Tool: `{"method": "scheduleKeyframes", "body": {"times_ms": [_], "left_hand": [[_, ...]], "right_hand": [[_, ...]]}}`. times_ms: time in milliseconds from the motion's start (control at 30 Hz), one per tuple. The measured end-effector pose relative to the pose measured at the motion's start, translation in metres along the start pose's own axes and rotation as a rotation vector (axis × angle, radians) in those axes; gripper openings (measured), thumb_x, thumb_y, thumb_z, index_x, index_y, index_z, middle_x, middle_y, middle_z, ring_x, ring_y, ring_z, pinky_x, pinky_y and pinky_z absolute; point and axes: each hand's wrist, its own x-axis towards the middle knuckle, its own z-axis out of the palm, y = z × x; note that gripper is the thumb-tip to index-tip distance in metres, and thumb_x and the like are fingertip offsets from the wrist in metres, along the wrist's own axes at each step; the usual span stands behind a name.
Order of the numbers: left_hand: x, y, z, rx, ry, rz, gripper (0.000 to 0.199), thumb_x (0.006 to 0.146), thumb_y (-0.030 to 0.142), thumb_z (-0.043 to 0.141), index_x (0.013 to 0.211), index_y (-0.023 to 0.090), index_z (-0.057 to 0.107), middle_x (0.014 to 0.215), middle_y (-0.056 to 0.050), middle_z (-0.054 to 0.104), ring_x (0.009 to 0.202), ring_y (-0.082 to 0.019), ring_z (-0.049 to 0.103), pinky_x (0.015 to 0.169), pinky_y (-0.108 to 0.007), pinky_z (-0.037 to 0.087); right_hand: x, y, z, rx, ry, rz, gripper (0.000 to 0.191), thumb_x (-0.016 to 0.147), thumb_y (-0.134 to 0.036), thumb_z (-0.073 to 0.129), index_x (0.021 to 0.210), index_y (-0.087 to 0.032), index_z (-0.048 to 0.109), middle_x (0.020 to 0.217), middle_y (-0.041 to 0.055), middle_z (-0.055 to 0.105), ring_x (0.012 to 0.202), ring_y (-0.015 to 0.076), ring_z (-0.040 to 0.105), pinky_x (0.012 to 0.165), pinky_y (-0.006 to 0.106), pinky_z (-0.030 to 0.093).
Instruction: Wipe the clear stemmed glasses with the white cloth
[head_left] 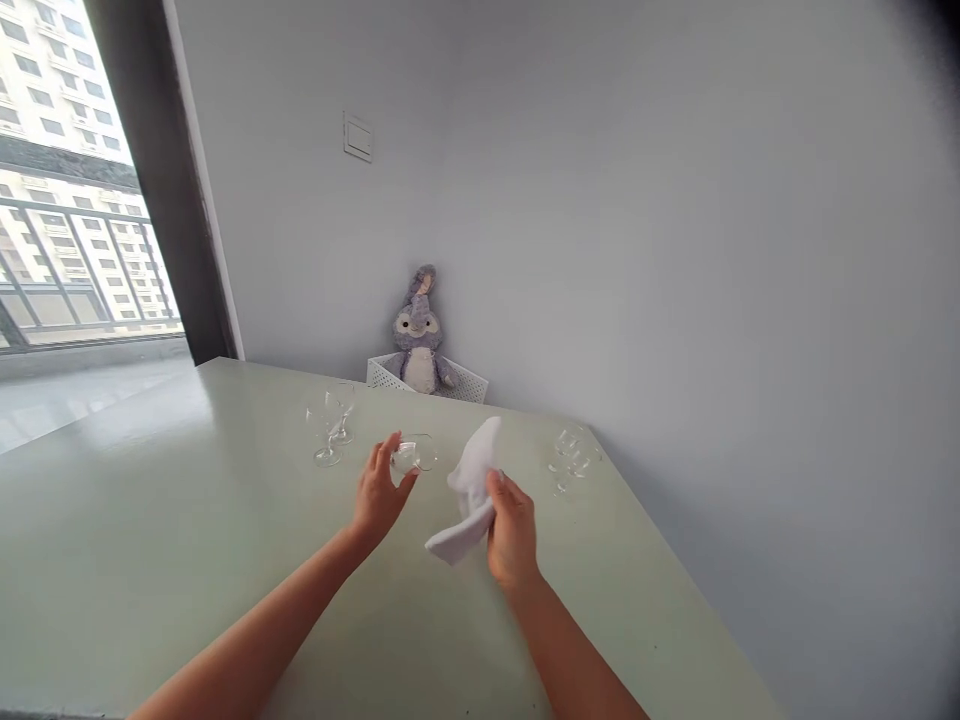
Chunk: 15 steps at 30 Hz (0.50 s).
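Between the thumb and fingers of my left hand [380, 490] is a clear glass [418, 454], tipped on its side above the table. Its stem, if it has one, cannot be made out. My right hand [513, 525] is closed around a white cloth [474, 465], which hangs in folds to the left of the fist. Glass and cloth are apart, with a small gap between them. Beyond my left hand, clear stemmed glasses [328, 455] stand on the table. More clear glasses [568, 455] are grouped to the right of the cloth, their outlines faint.
The pale green table [225, 560] reaches back to the grey wall [675, 250]. Past its far edge, a plush toy [420, 345] sits in a white perforated basket [469, 385]. A light switch [358, 137] is on the wall. At left, a balcony railing [82, 255] shows.
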Motion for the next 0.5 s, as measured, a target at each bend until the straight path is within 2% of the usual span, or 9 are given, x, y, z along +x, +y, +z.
{"method": "scheduleKeyframes", "body": {"times_ms": [67,133,200,267,367,433,500], "left_hand": [[-0.002,0.002,0.008,-0.016,-0.079,0.035,0.050,0.067,0.018,0.062,0.114,0.025,0.049,0.109,-0.007,0.054,0.108,-0.025,0.046,0.095,-0.037,0.032],[-0.005,0.002,0.012,-0.097,-0.160,0.009,0.049,0.065,0.014,0.062,0.112,0.025,0.051,0.110,-0.007,0.054,0.111,-0.026,0.044,0.097,-0.038,0.030],[-0.009,0.002,0.013,-0.195,-0.230,-0.053,0.049,0.062,0.009,0.062,0.107,0.026,0.055,0.110,-0.006,0.055,0.116,-0.027,0.040,0.100,-0.039,0.027],[-0.012,0.001,0.011,-0.257,-0.321,-0.070,0.048,0.061,0.006,0.060,0.104,0.026,0.057,0.111,-0.006,0.056,0.117,-0.027,0.039,0.104,-0.040,0.022],[-0.014,0.001,0.008,-0.270,-0.492,0.040,0.045,0.065,0.006,0.057,0.106,0.025,0.058,0.112,-0.006,0.057,0.113,-0.025,0.044,0.106,-0.041,0.015],[-0.014,0.003,0.007,-0.252,-0.560,0.108,0.042,0.068,0.009,0.056,0.107,0.025,0.058,0.112,-0.007,0.057,0.110,-0.024,0.046,0.107,-0.043,0.013],[-0.013,0.004,0.006,-0.234,-0.592,0.121,0.039,0.069,0.013,0.058,0.107,0.025,0.058,0.109,-0.008,0.058,0.109,-0.025,0.047,0.107,-0.044,0.012]], "right_hand": [[-0.002,0.001,0.009,-0.121,-0.137,-0.104,0.033,0.082,-0.044,0.047,0.103,-0.022,0.060,0.110,0.0047,0.057,0.101,0.0209,0.050,0.078,0.028,0.042],[-0.004,0.007,0.014,-0.188,-0.295,-0.117,0.038,0.083,-0.044,0.044,0.114,-0.025,0.054,0.120,0.0046,0.051,0.101,0.0204,0.051,0.076,0.028,0.044],[-0.003,0.016,0.016,-0.193,-0.437,-0.040,0.041,0.082,-0.046,0.044,0.118,-0.026,0.050,0.111,0.0045,0.056,0.086,0.0181,0.058,0.067,0.028,0.047],[-0.002,0.029,0.015,-0.180,-0.530,0.064,0.040,0.080,-0.046,0.049,0.113,-0.025,0.051,0.092,0.0028,0.060,0.070,0.0160,0.060,0.060,0.027,0.048],[0.000,0.052,0.012,-0.187,-0.511,0.147,0.035,0.072,-0.047,0.059,0.095,-0.020,0.057,0.073,0.0008,0.060,0.059,0.0161,0.060,0.053,0.028,0.049],[0.003,0.064,0.011,-0.183,-0.402,0.164,0.033,0.068,-0.048,0.062,0.085,-0.019,0.058,0.066,-0.0003,0.058,0.054,0.0156,0.058,0.048,0.028,0.049],[0.007,0.072,0.008,-0.131,-0.296,0.213,0.033,0.065,-0.049,0.064,0.076,-0.018,0.059,0.058,-0.0016,0.055,0.047,0.0138,0.055,0.044,0.027,0.048]]}}
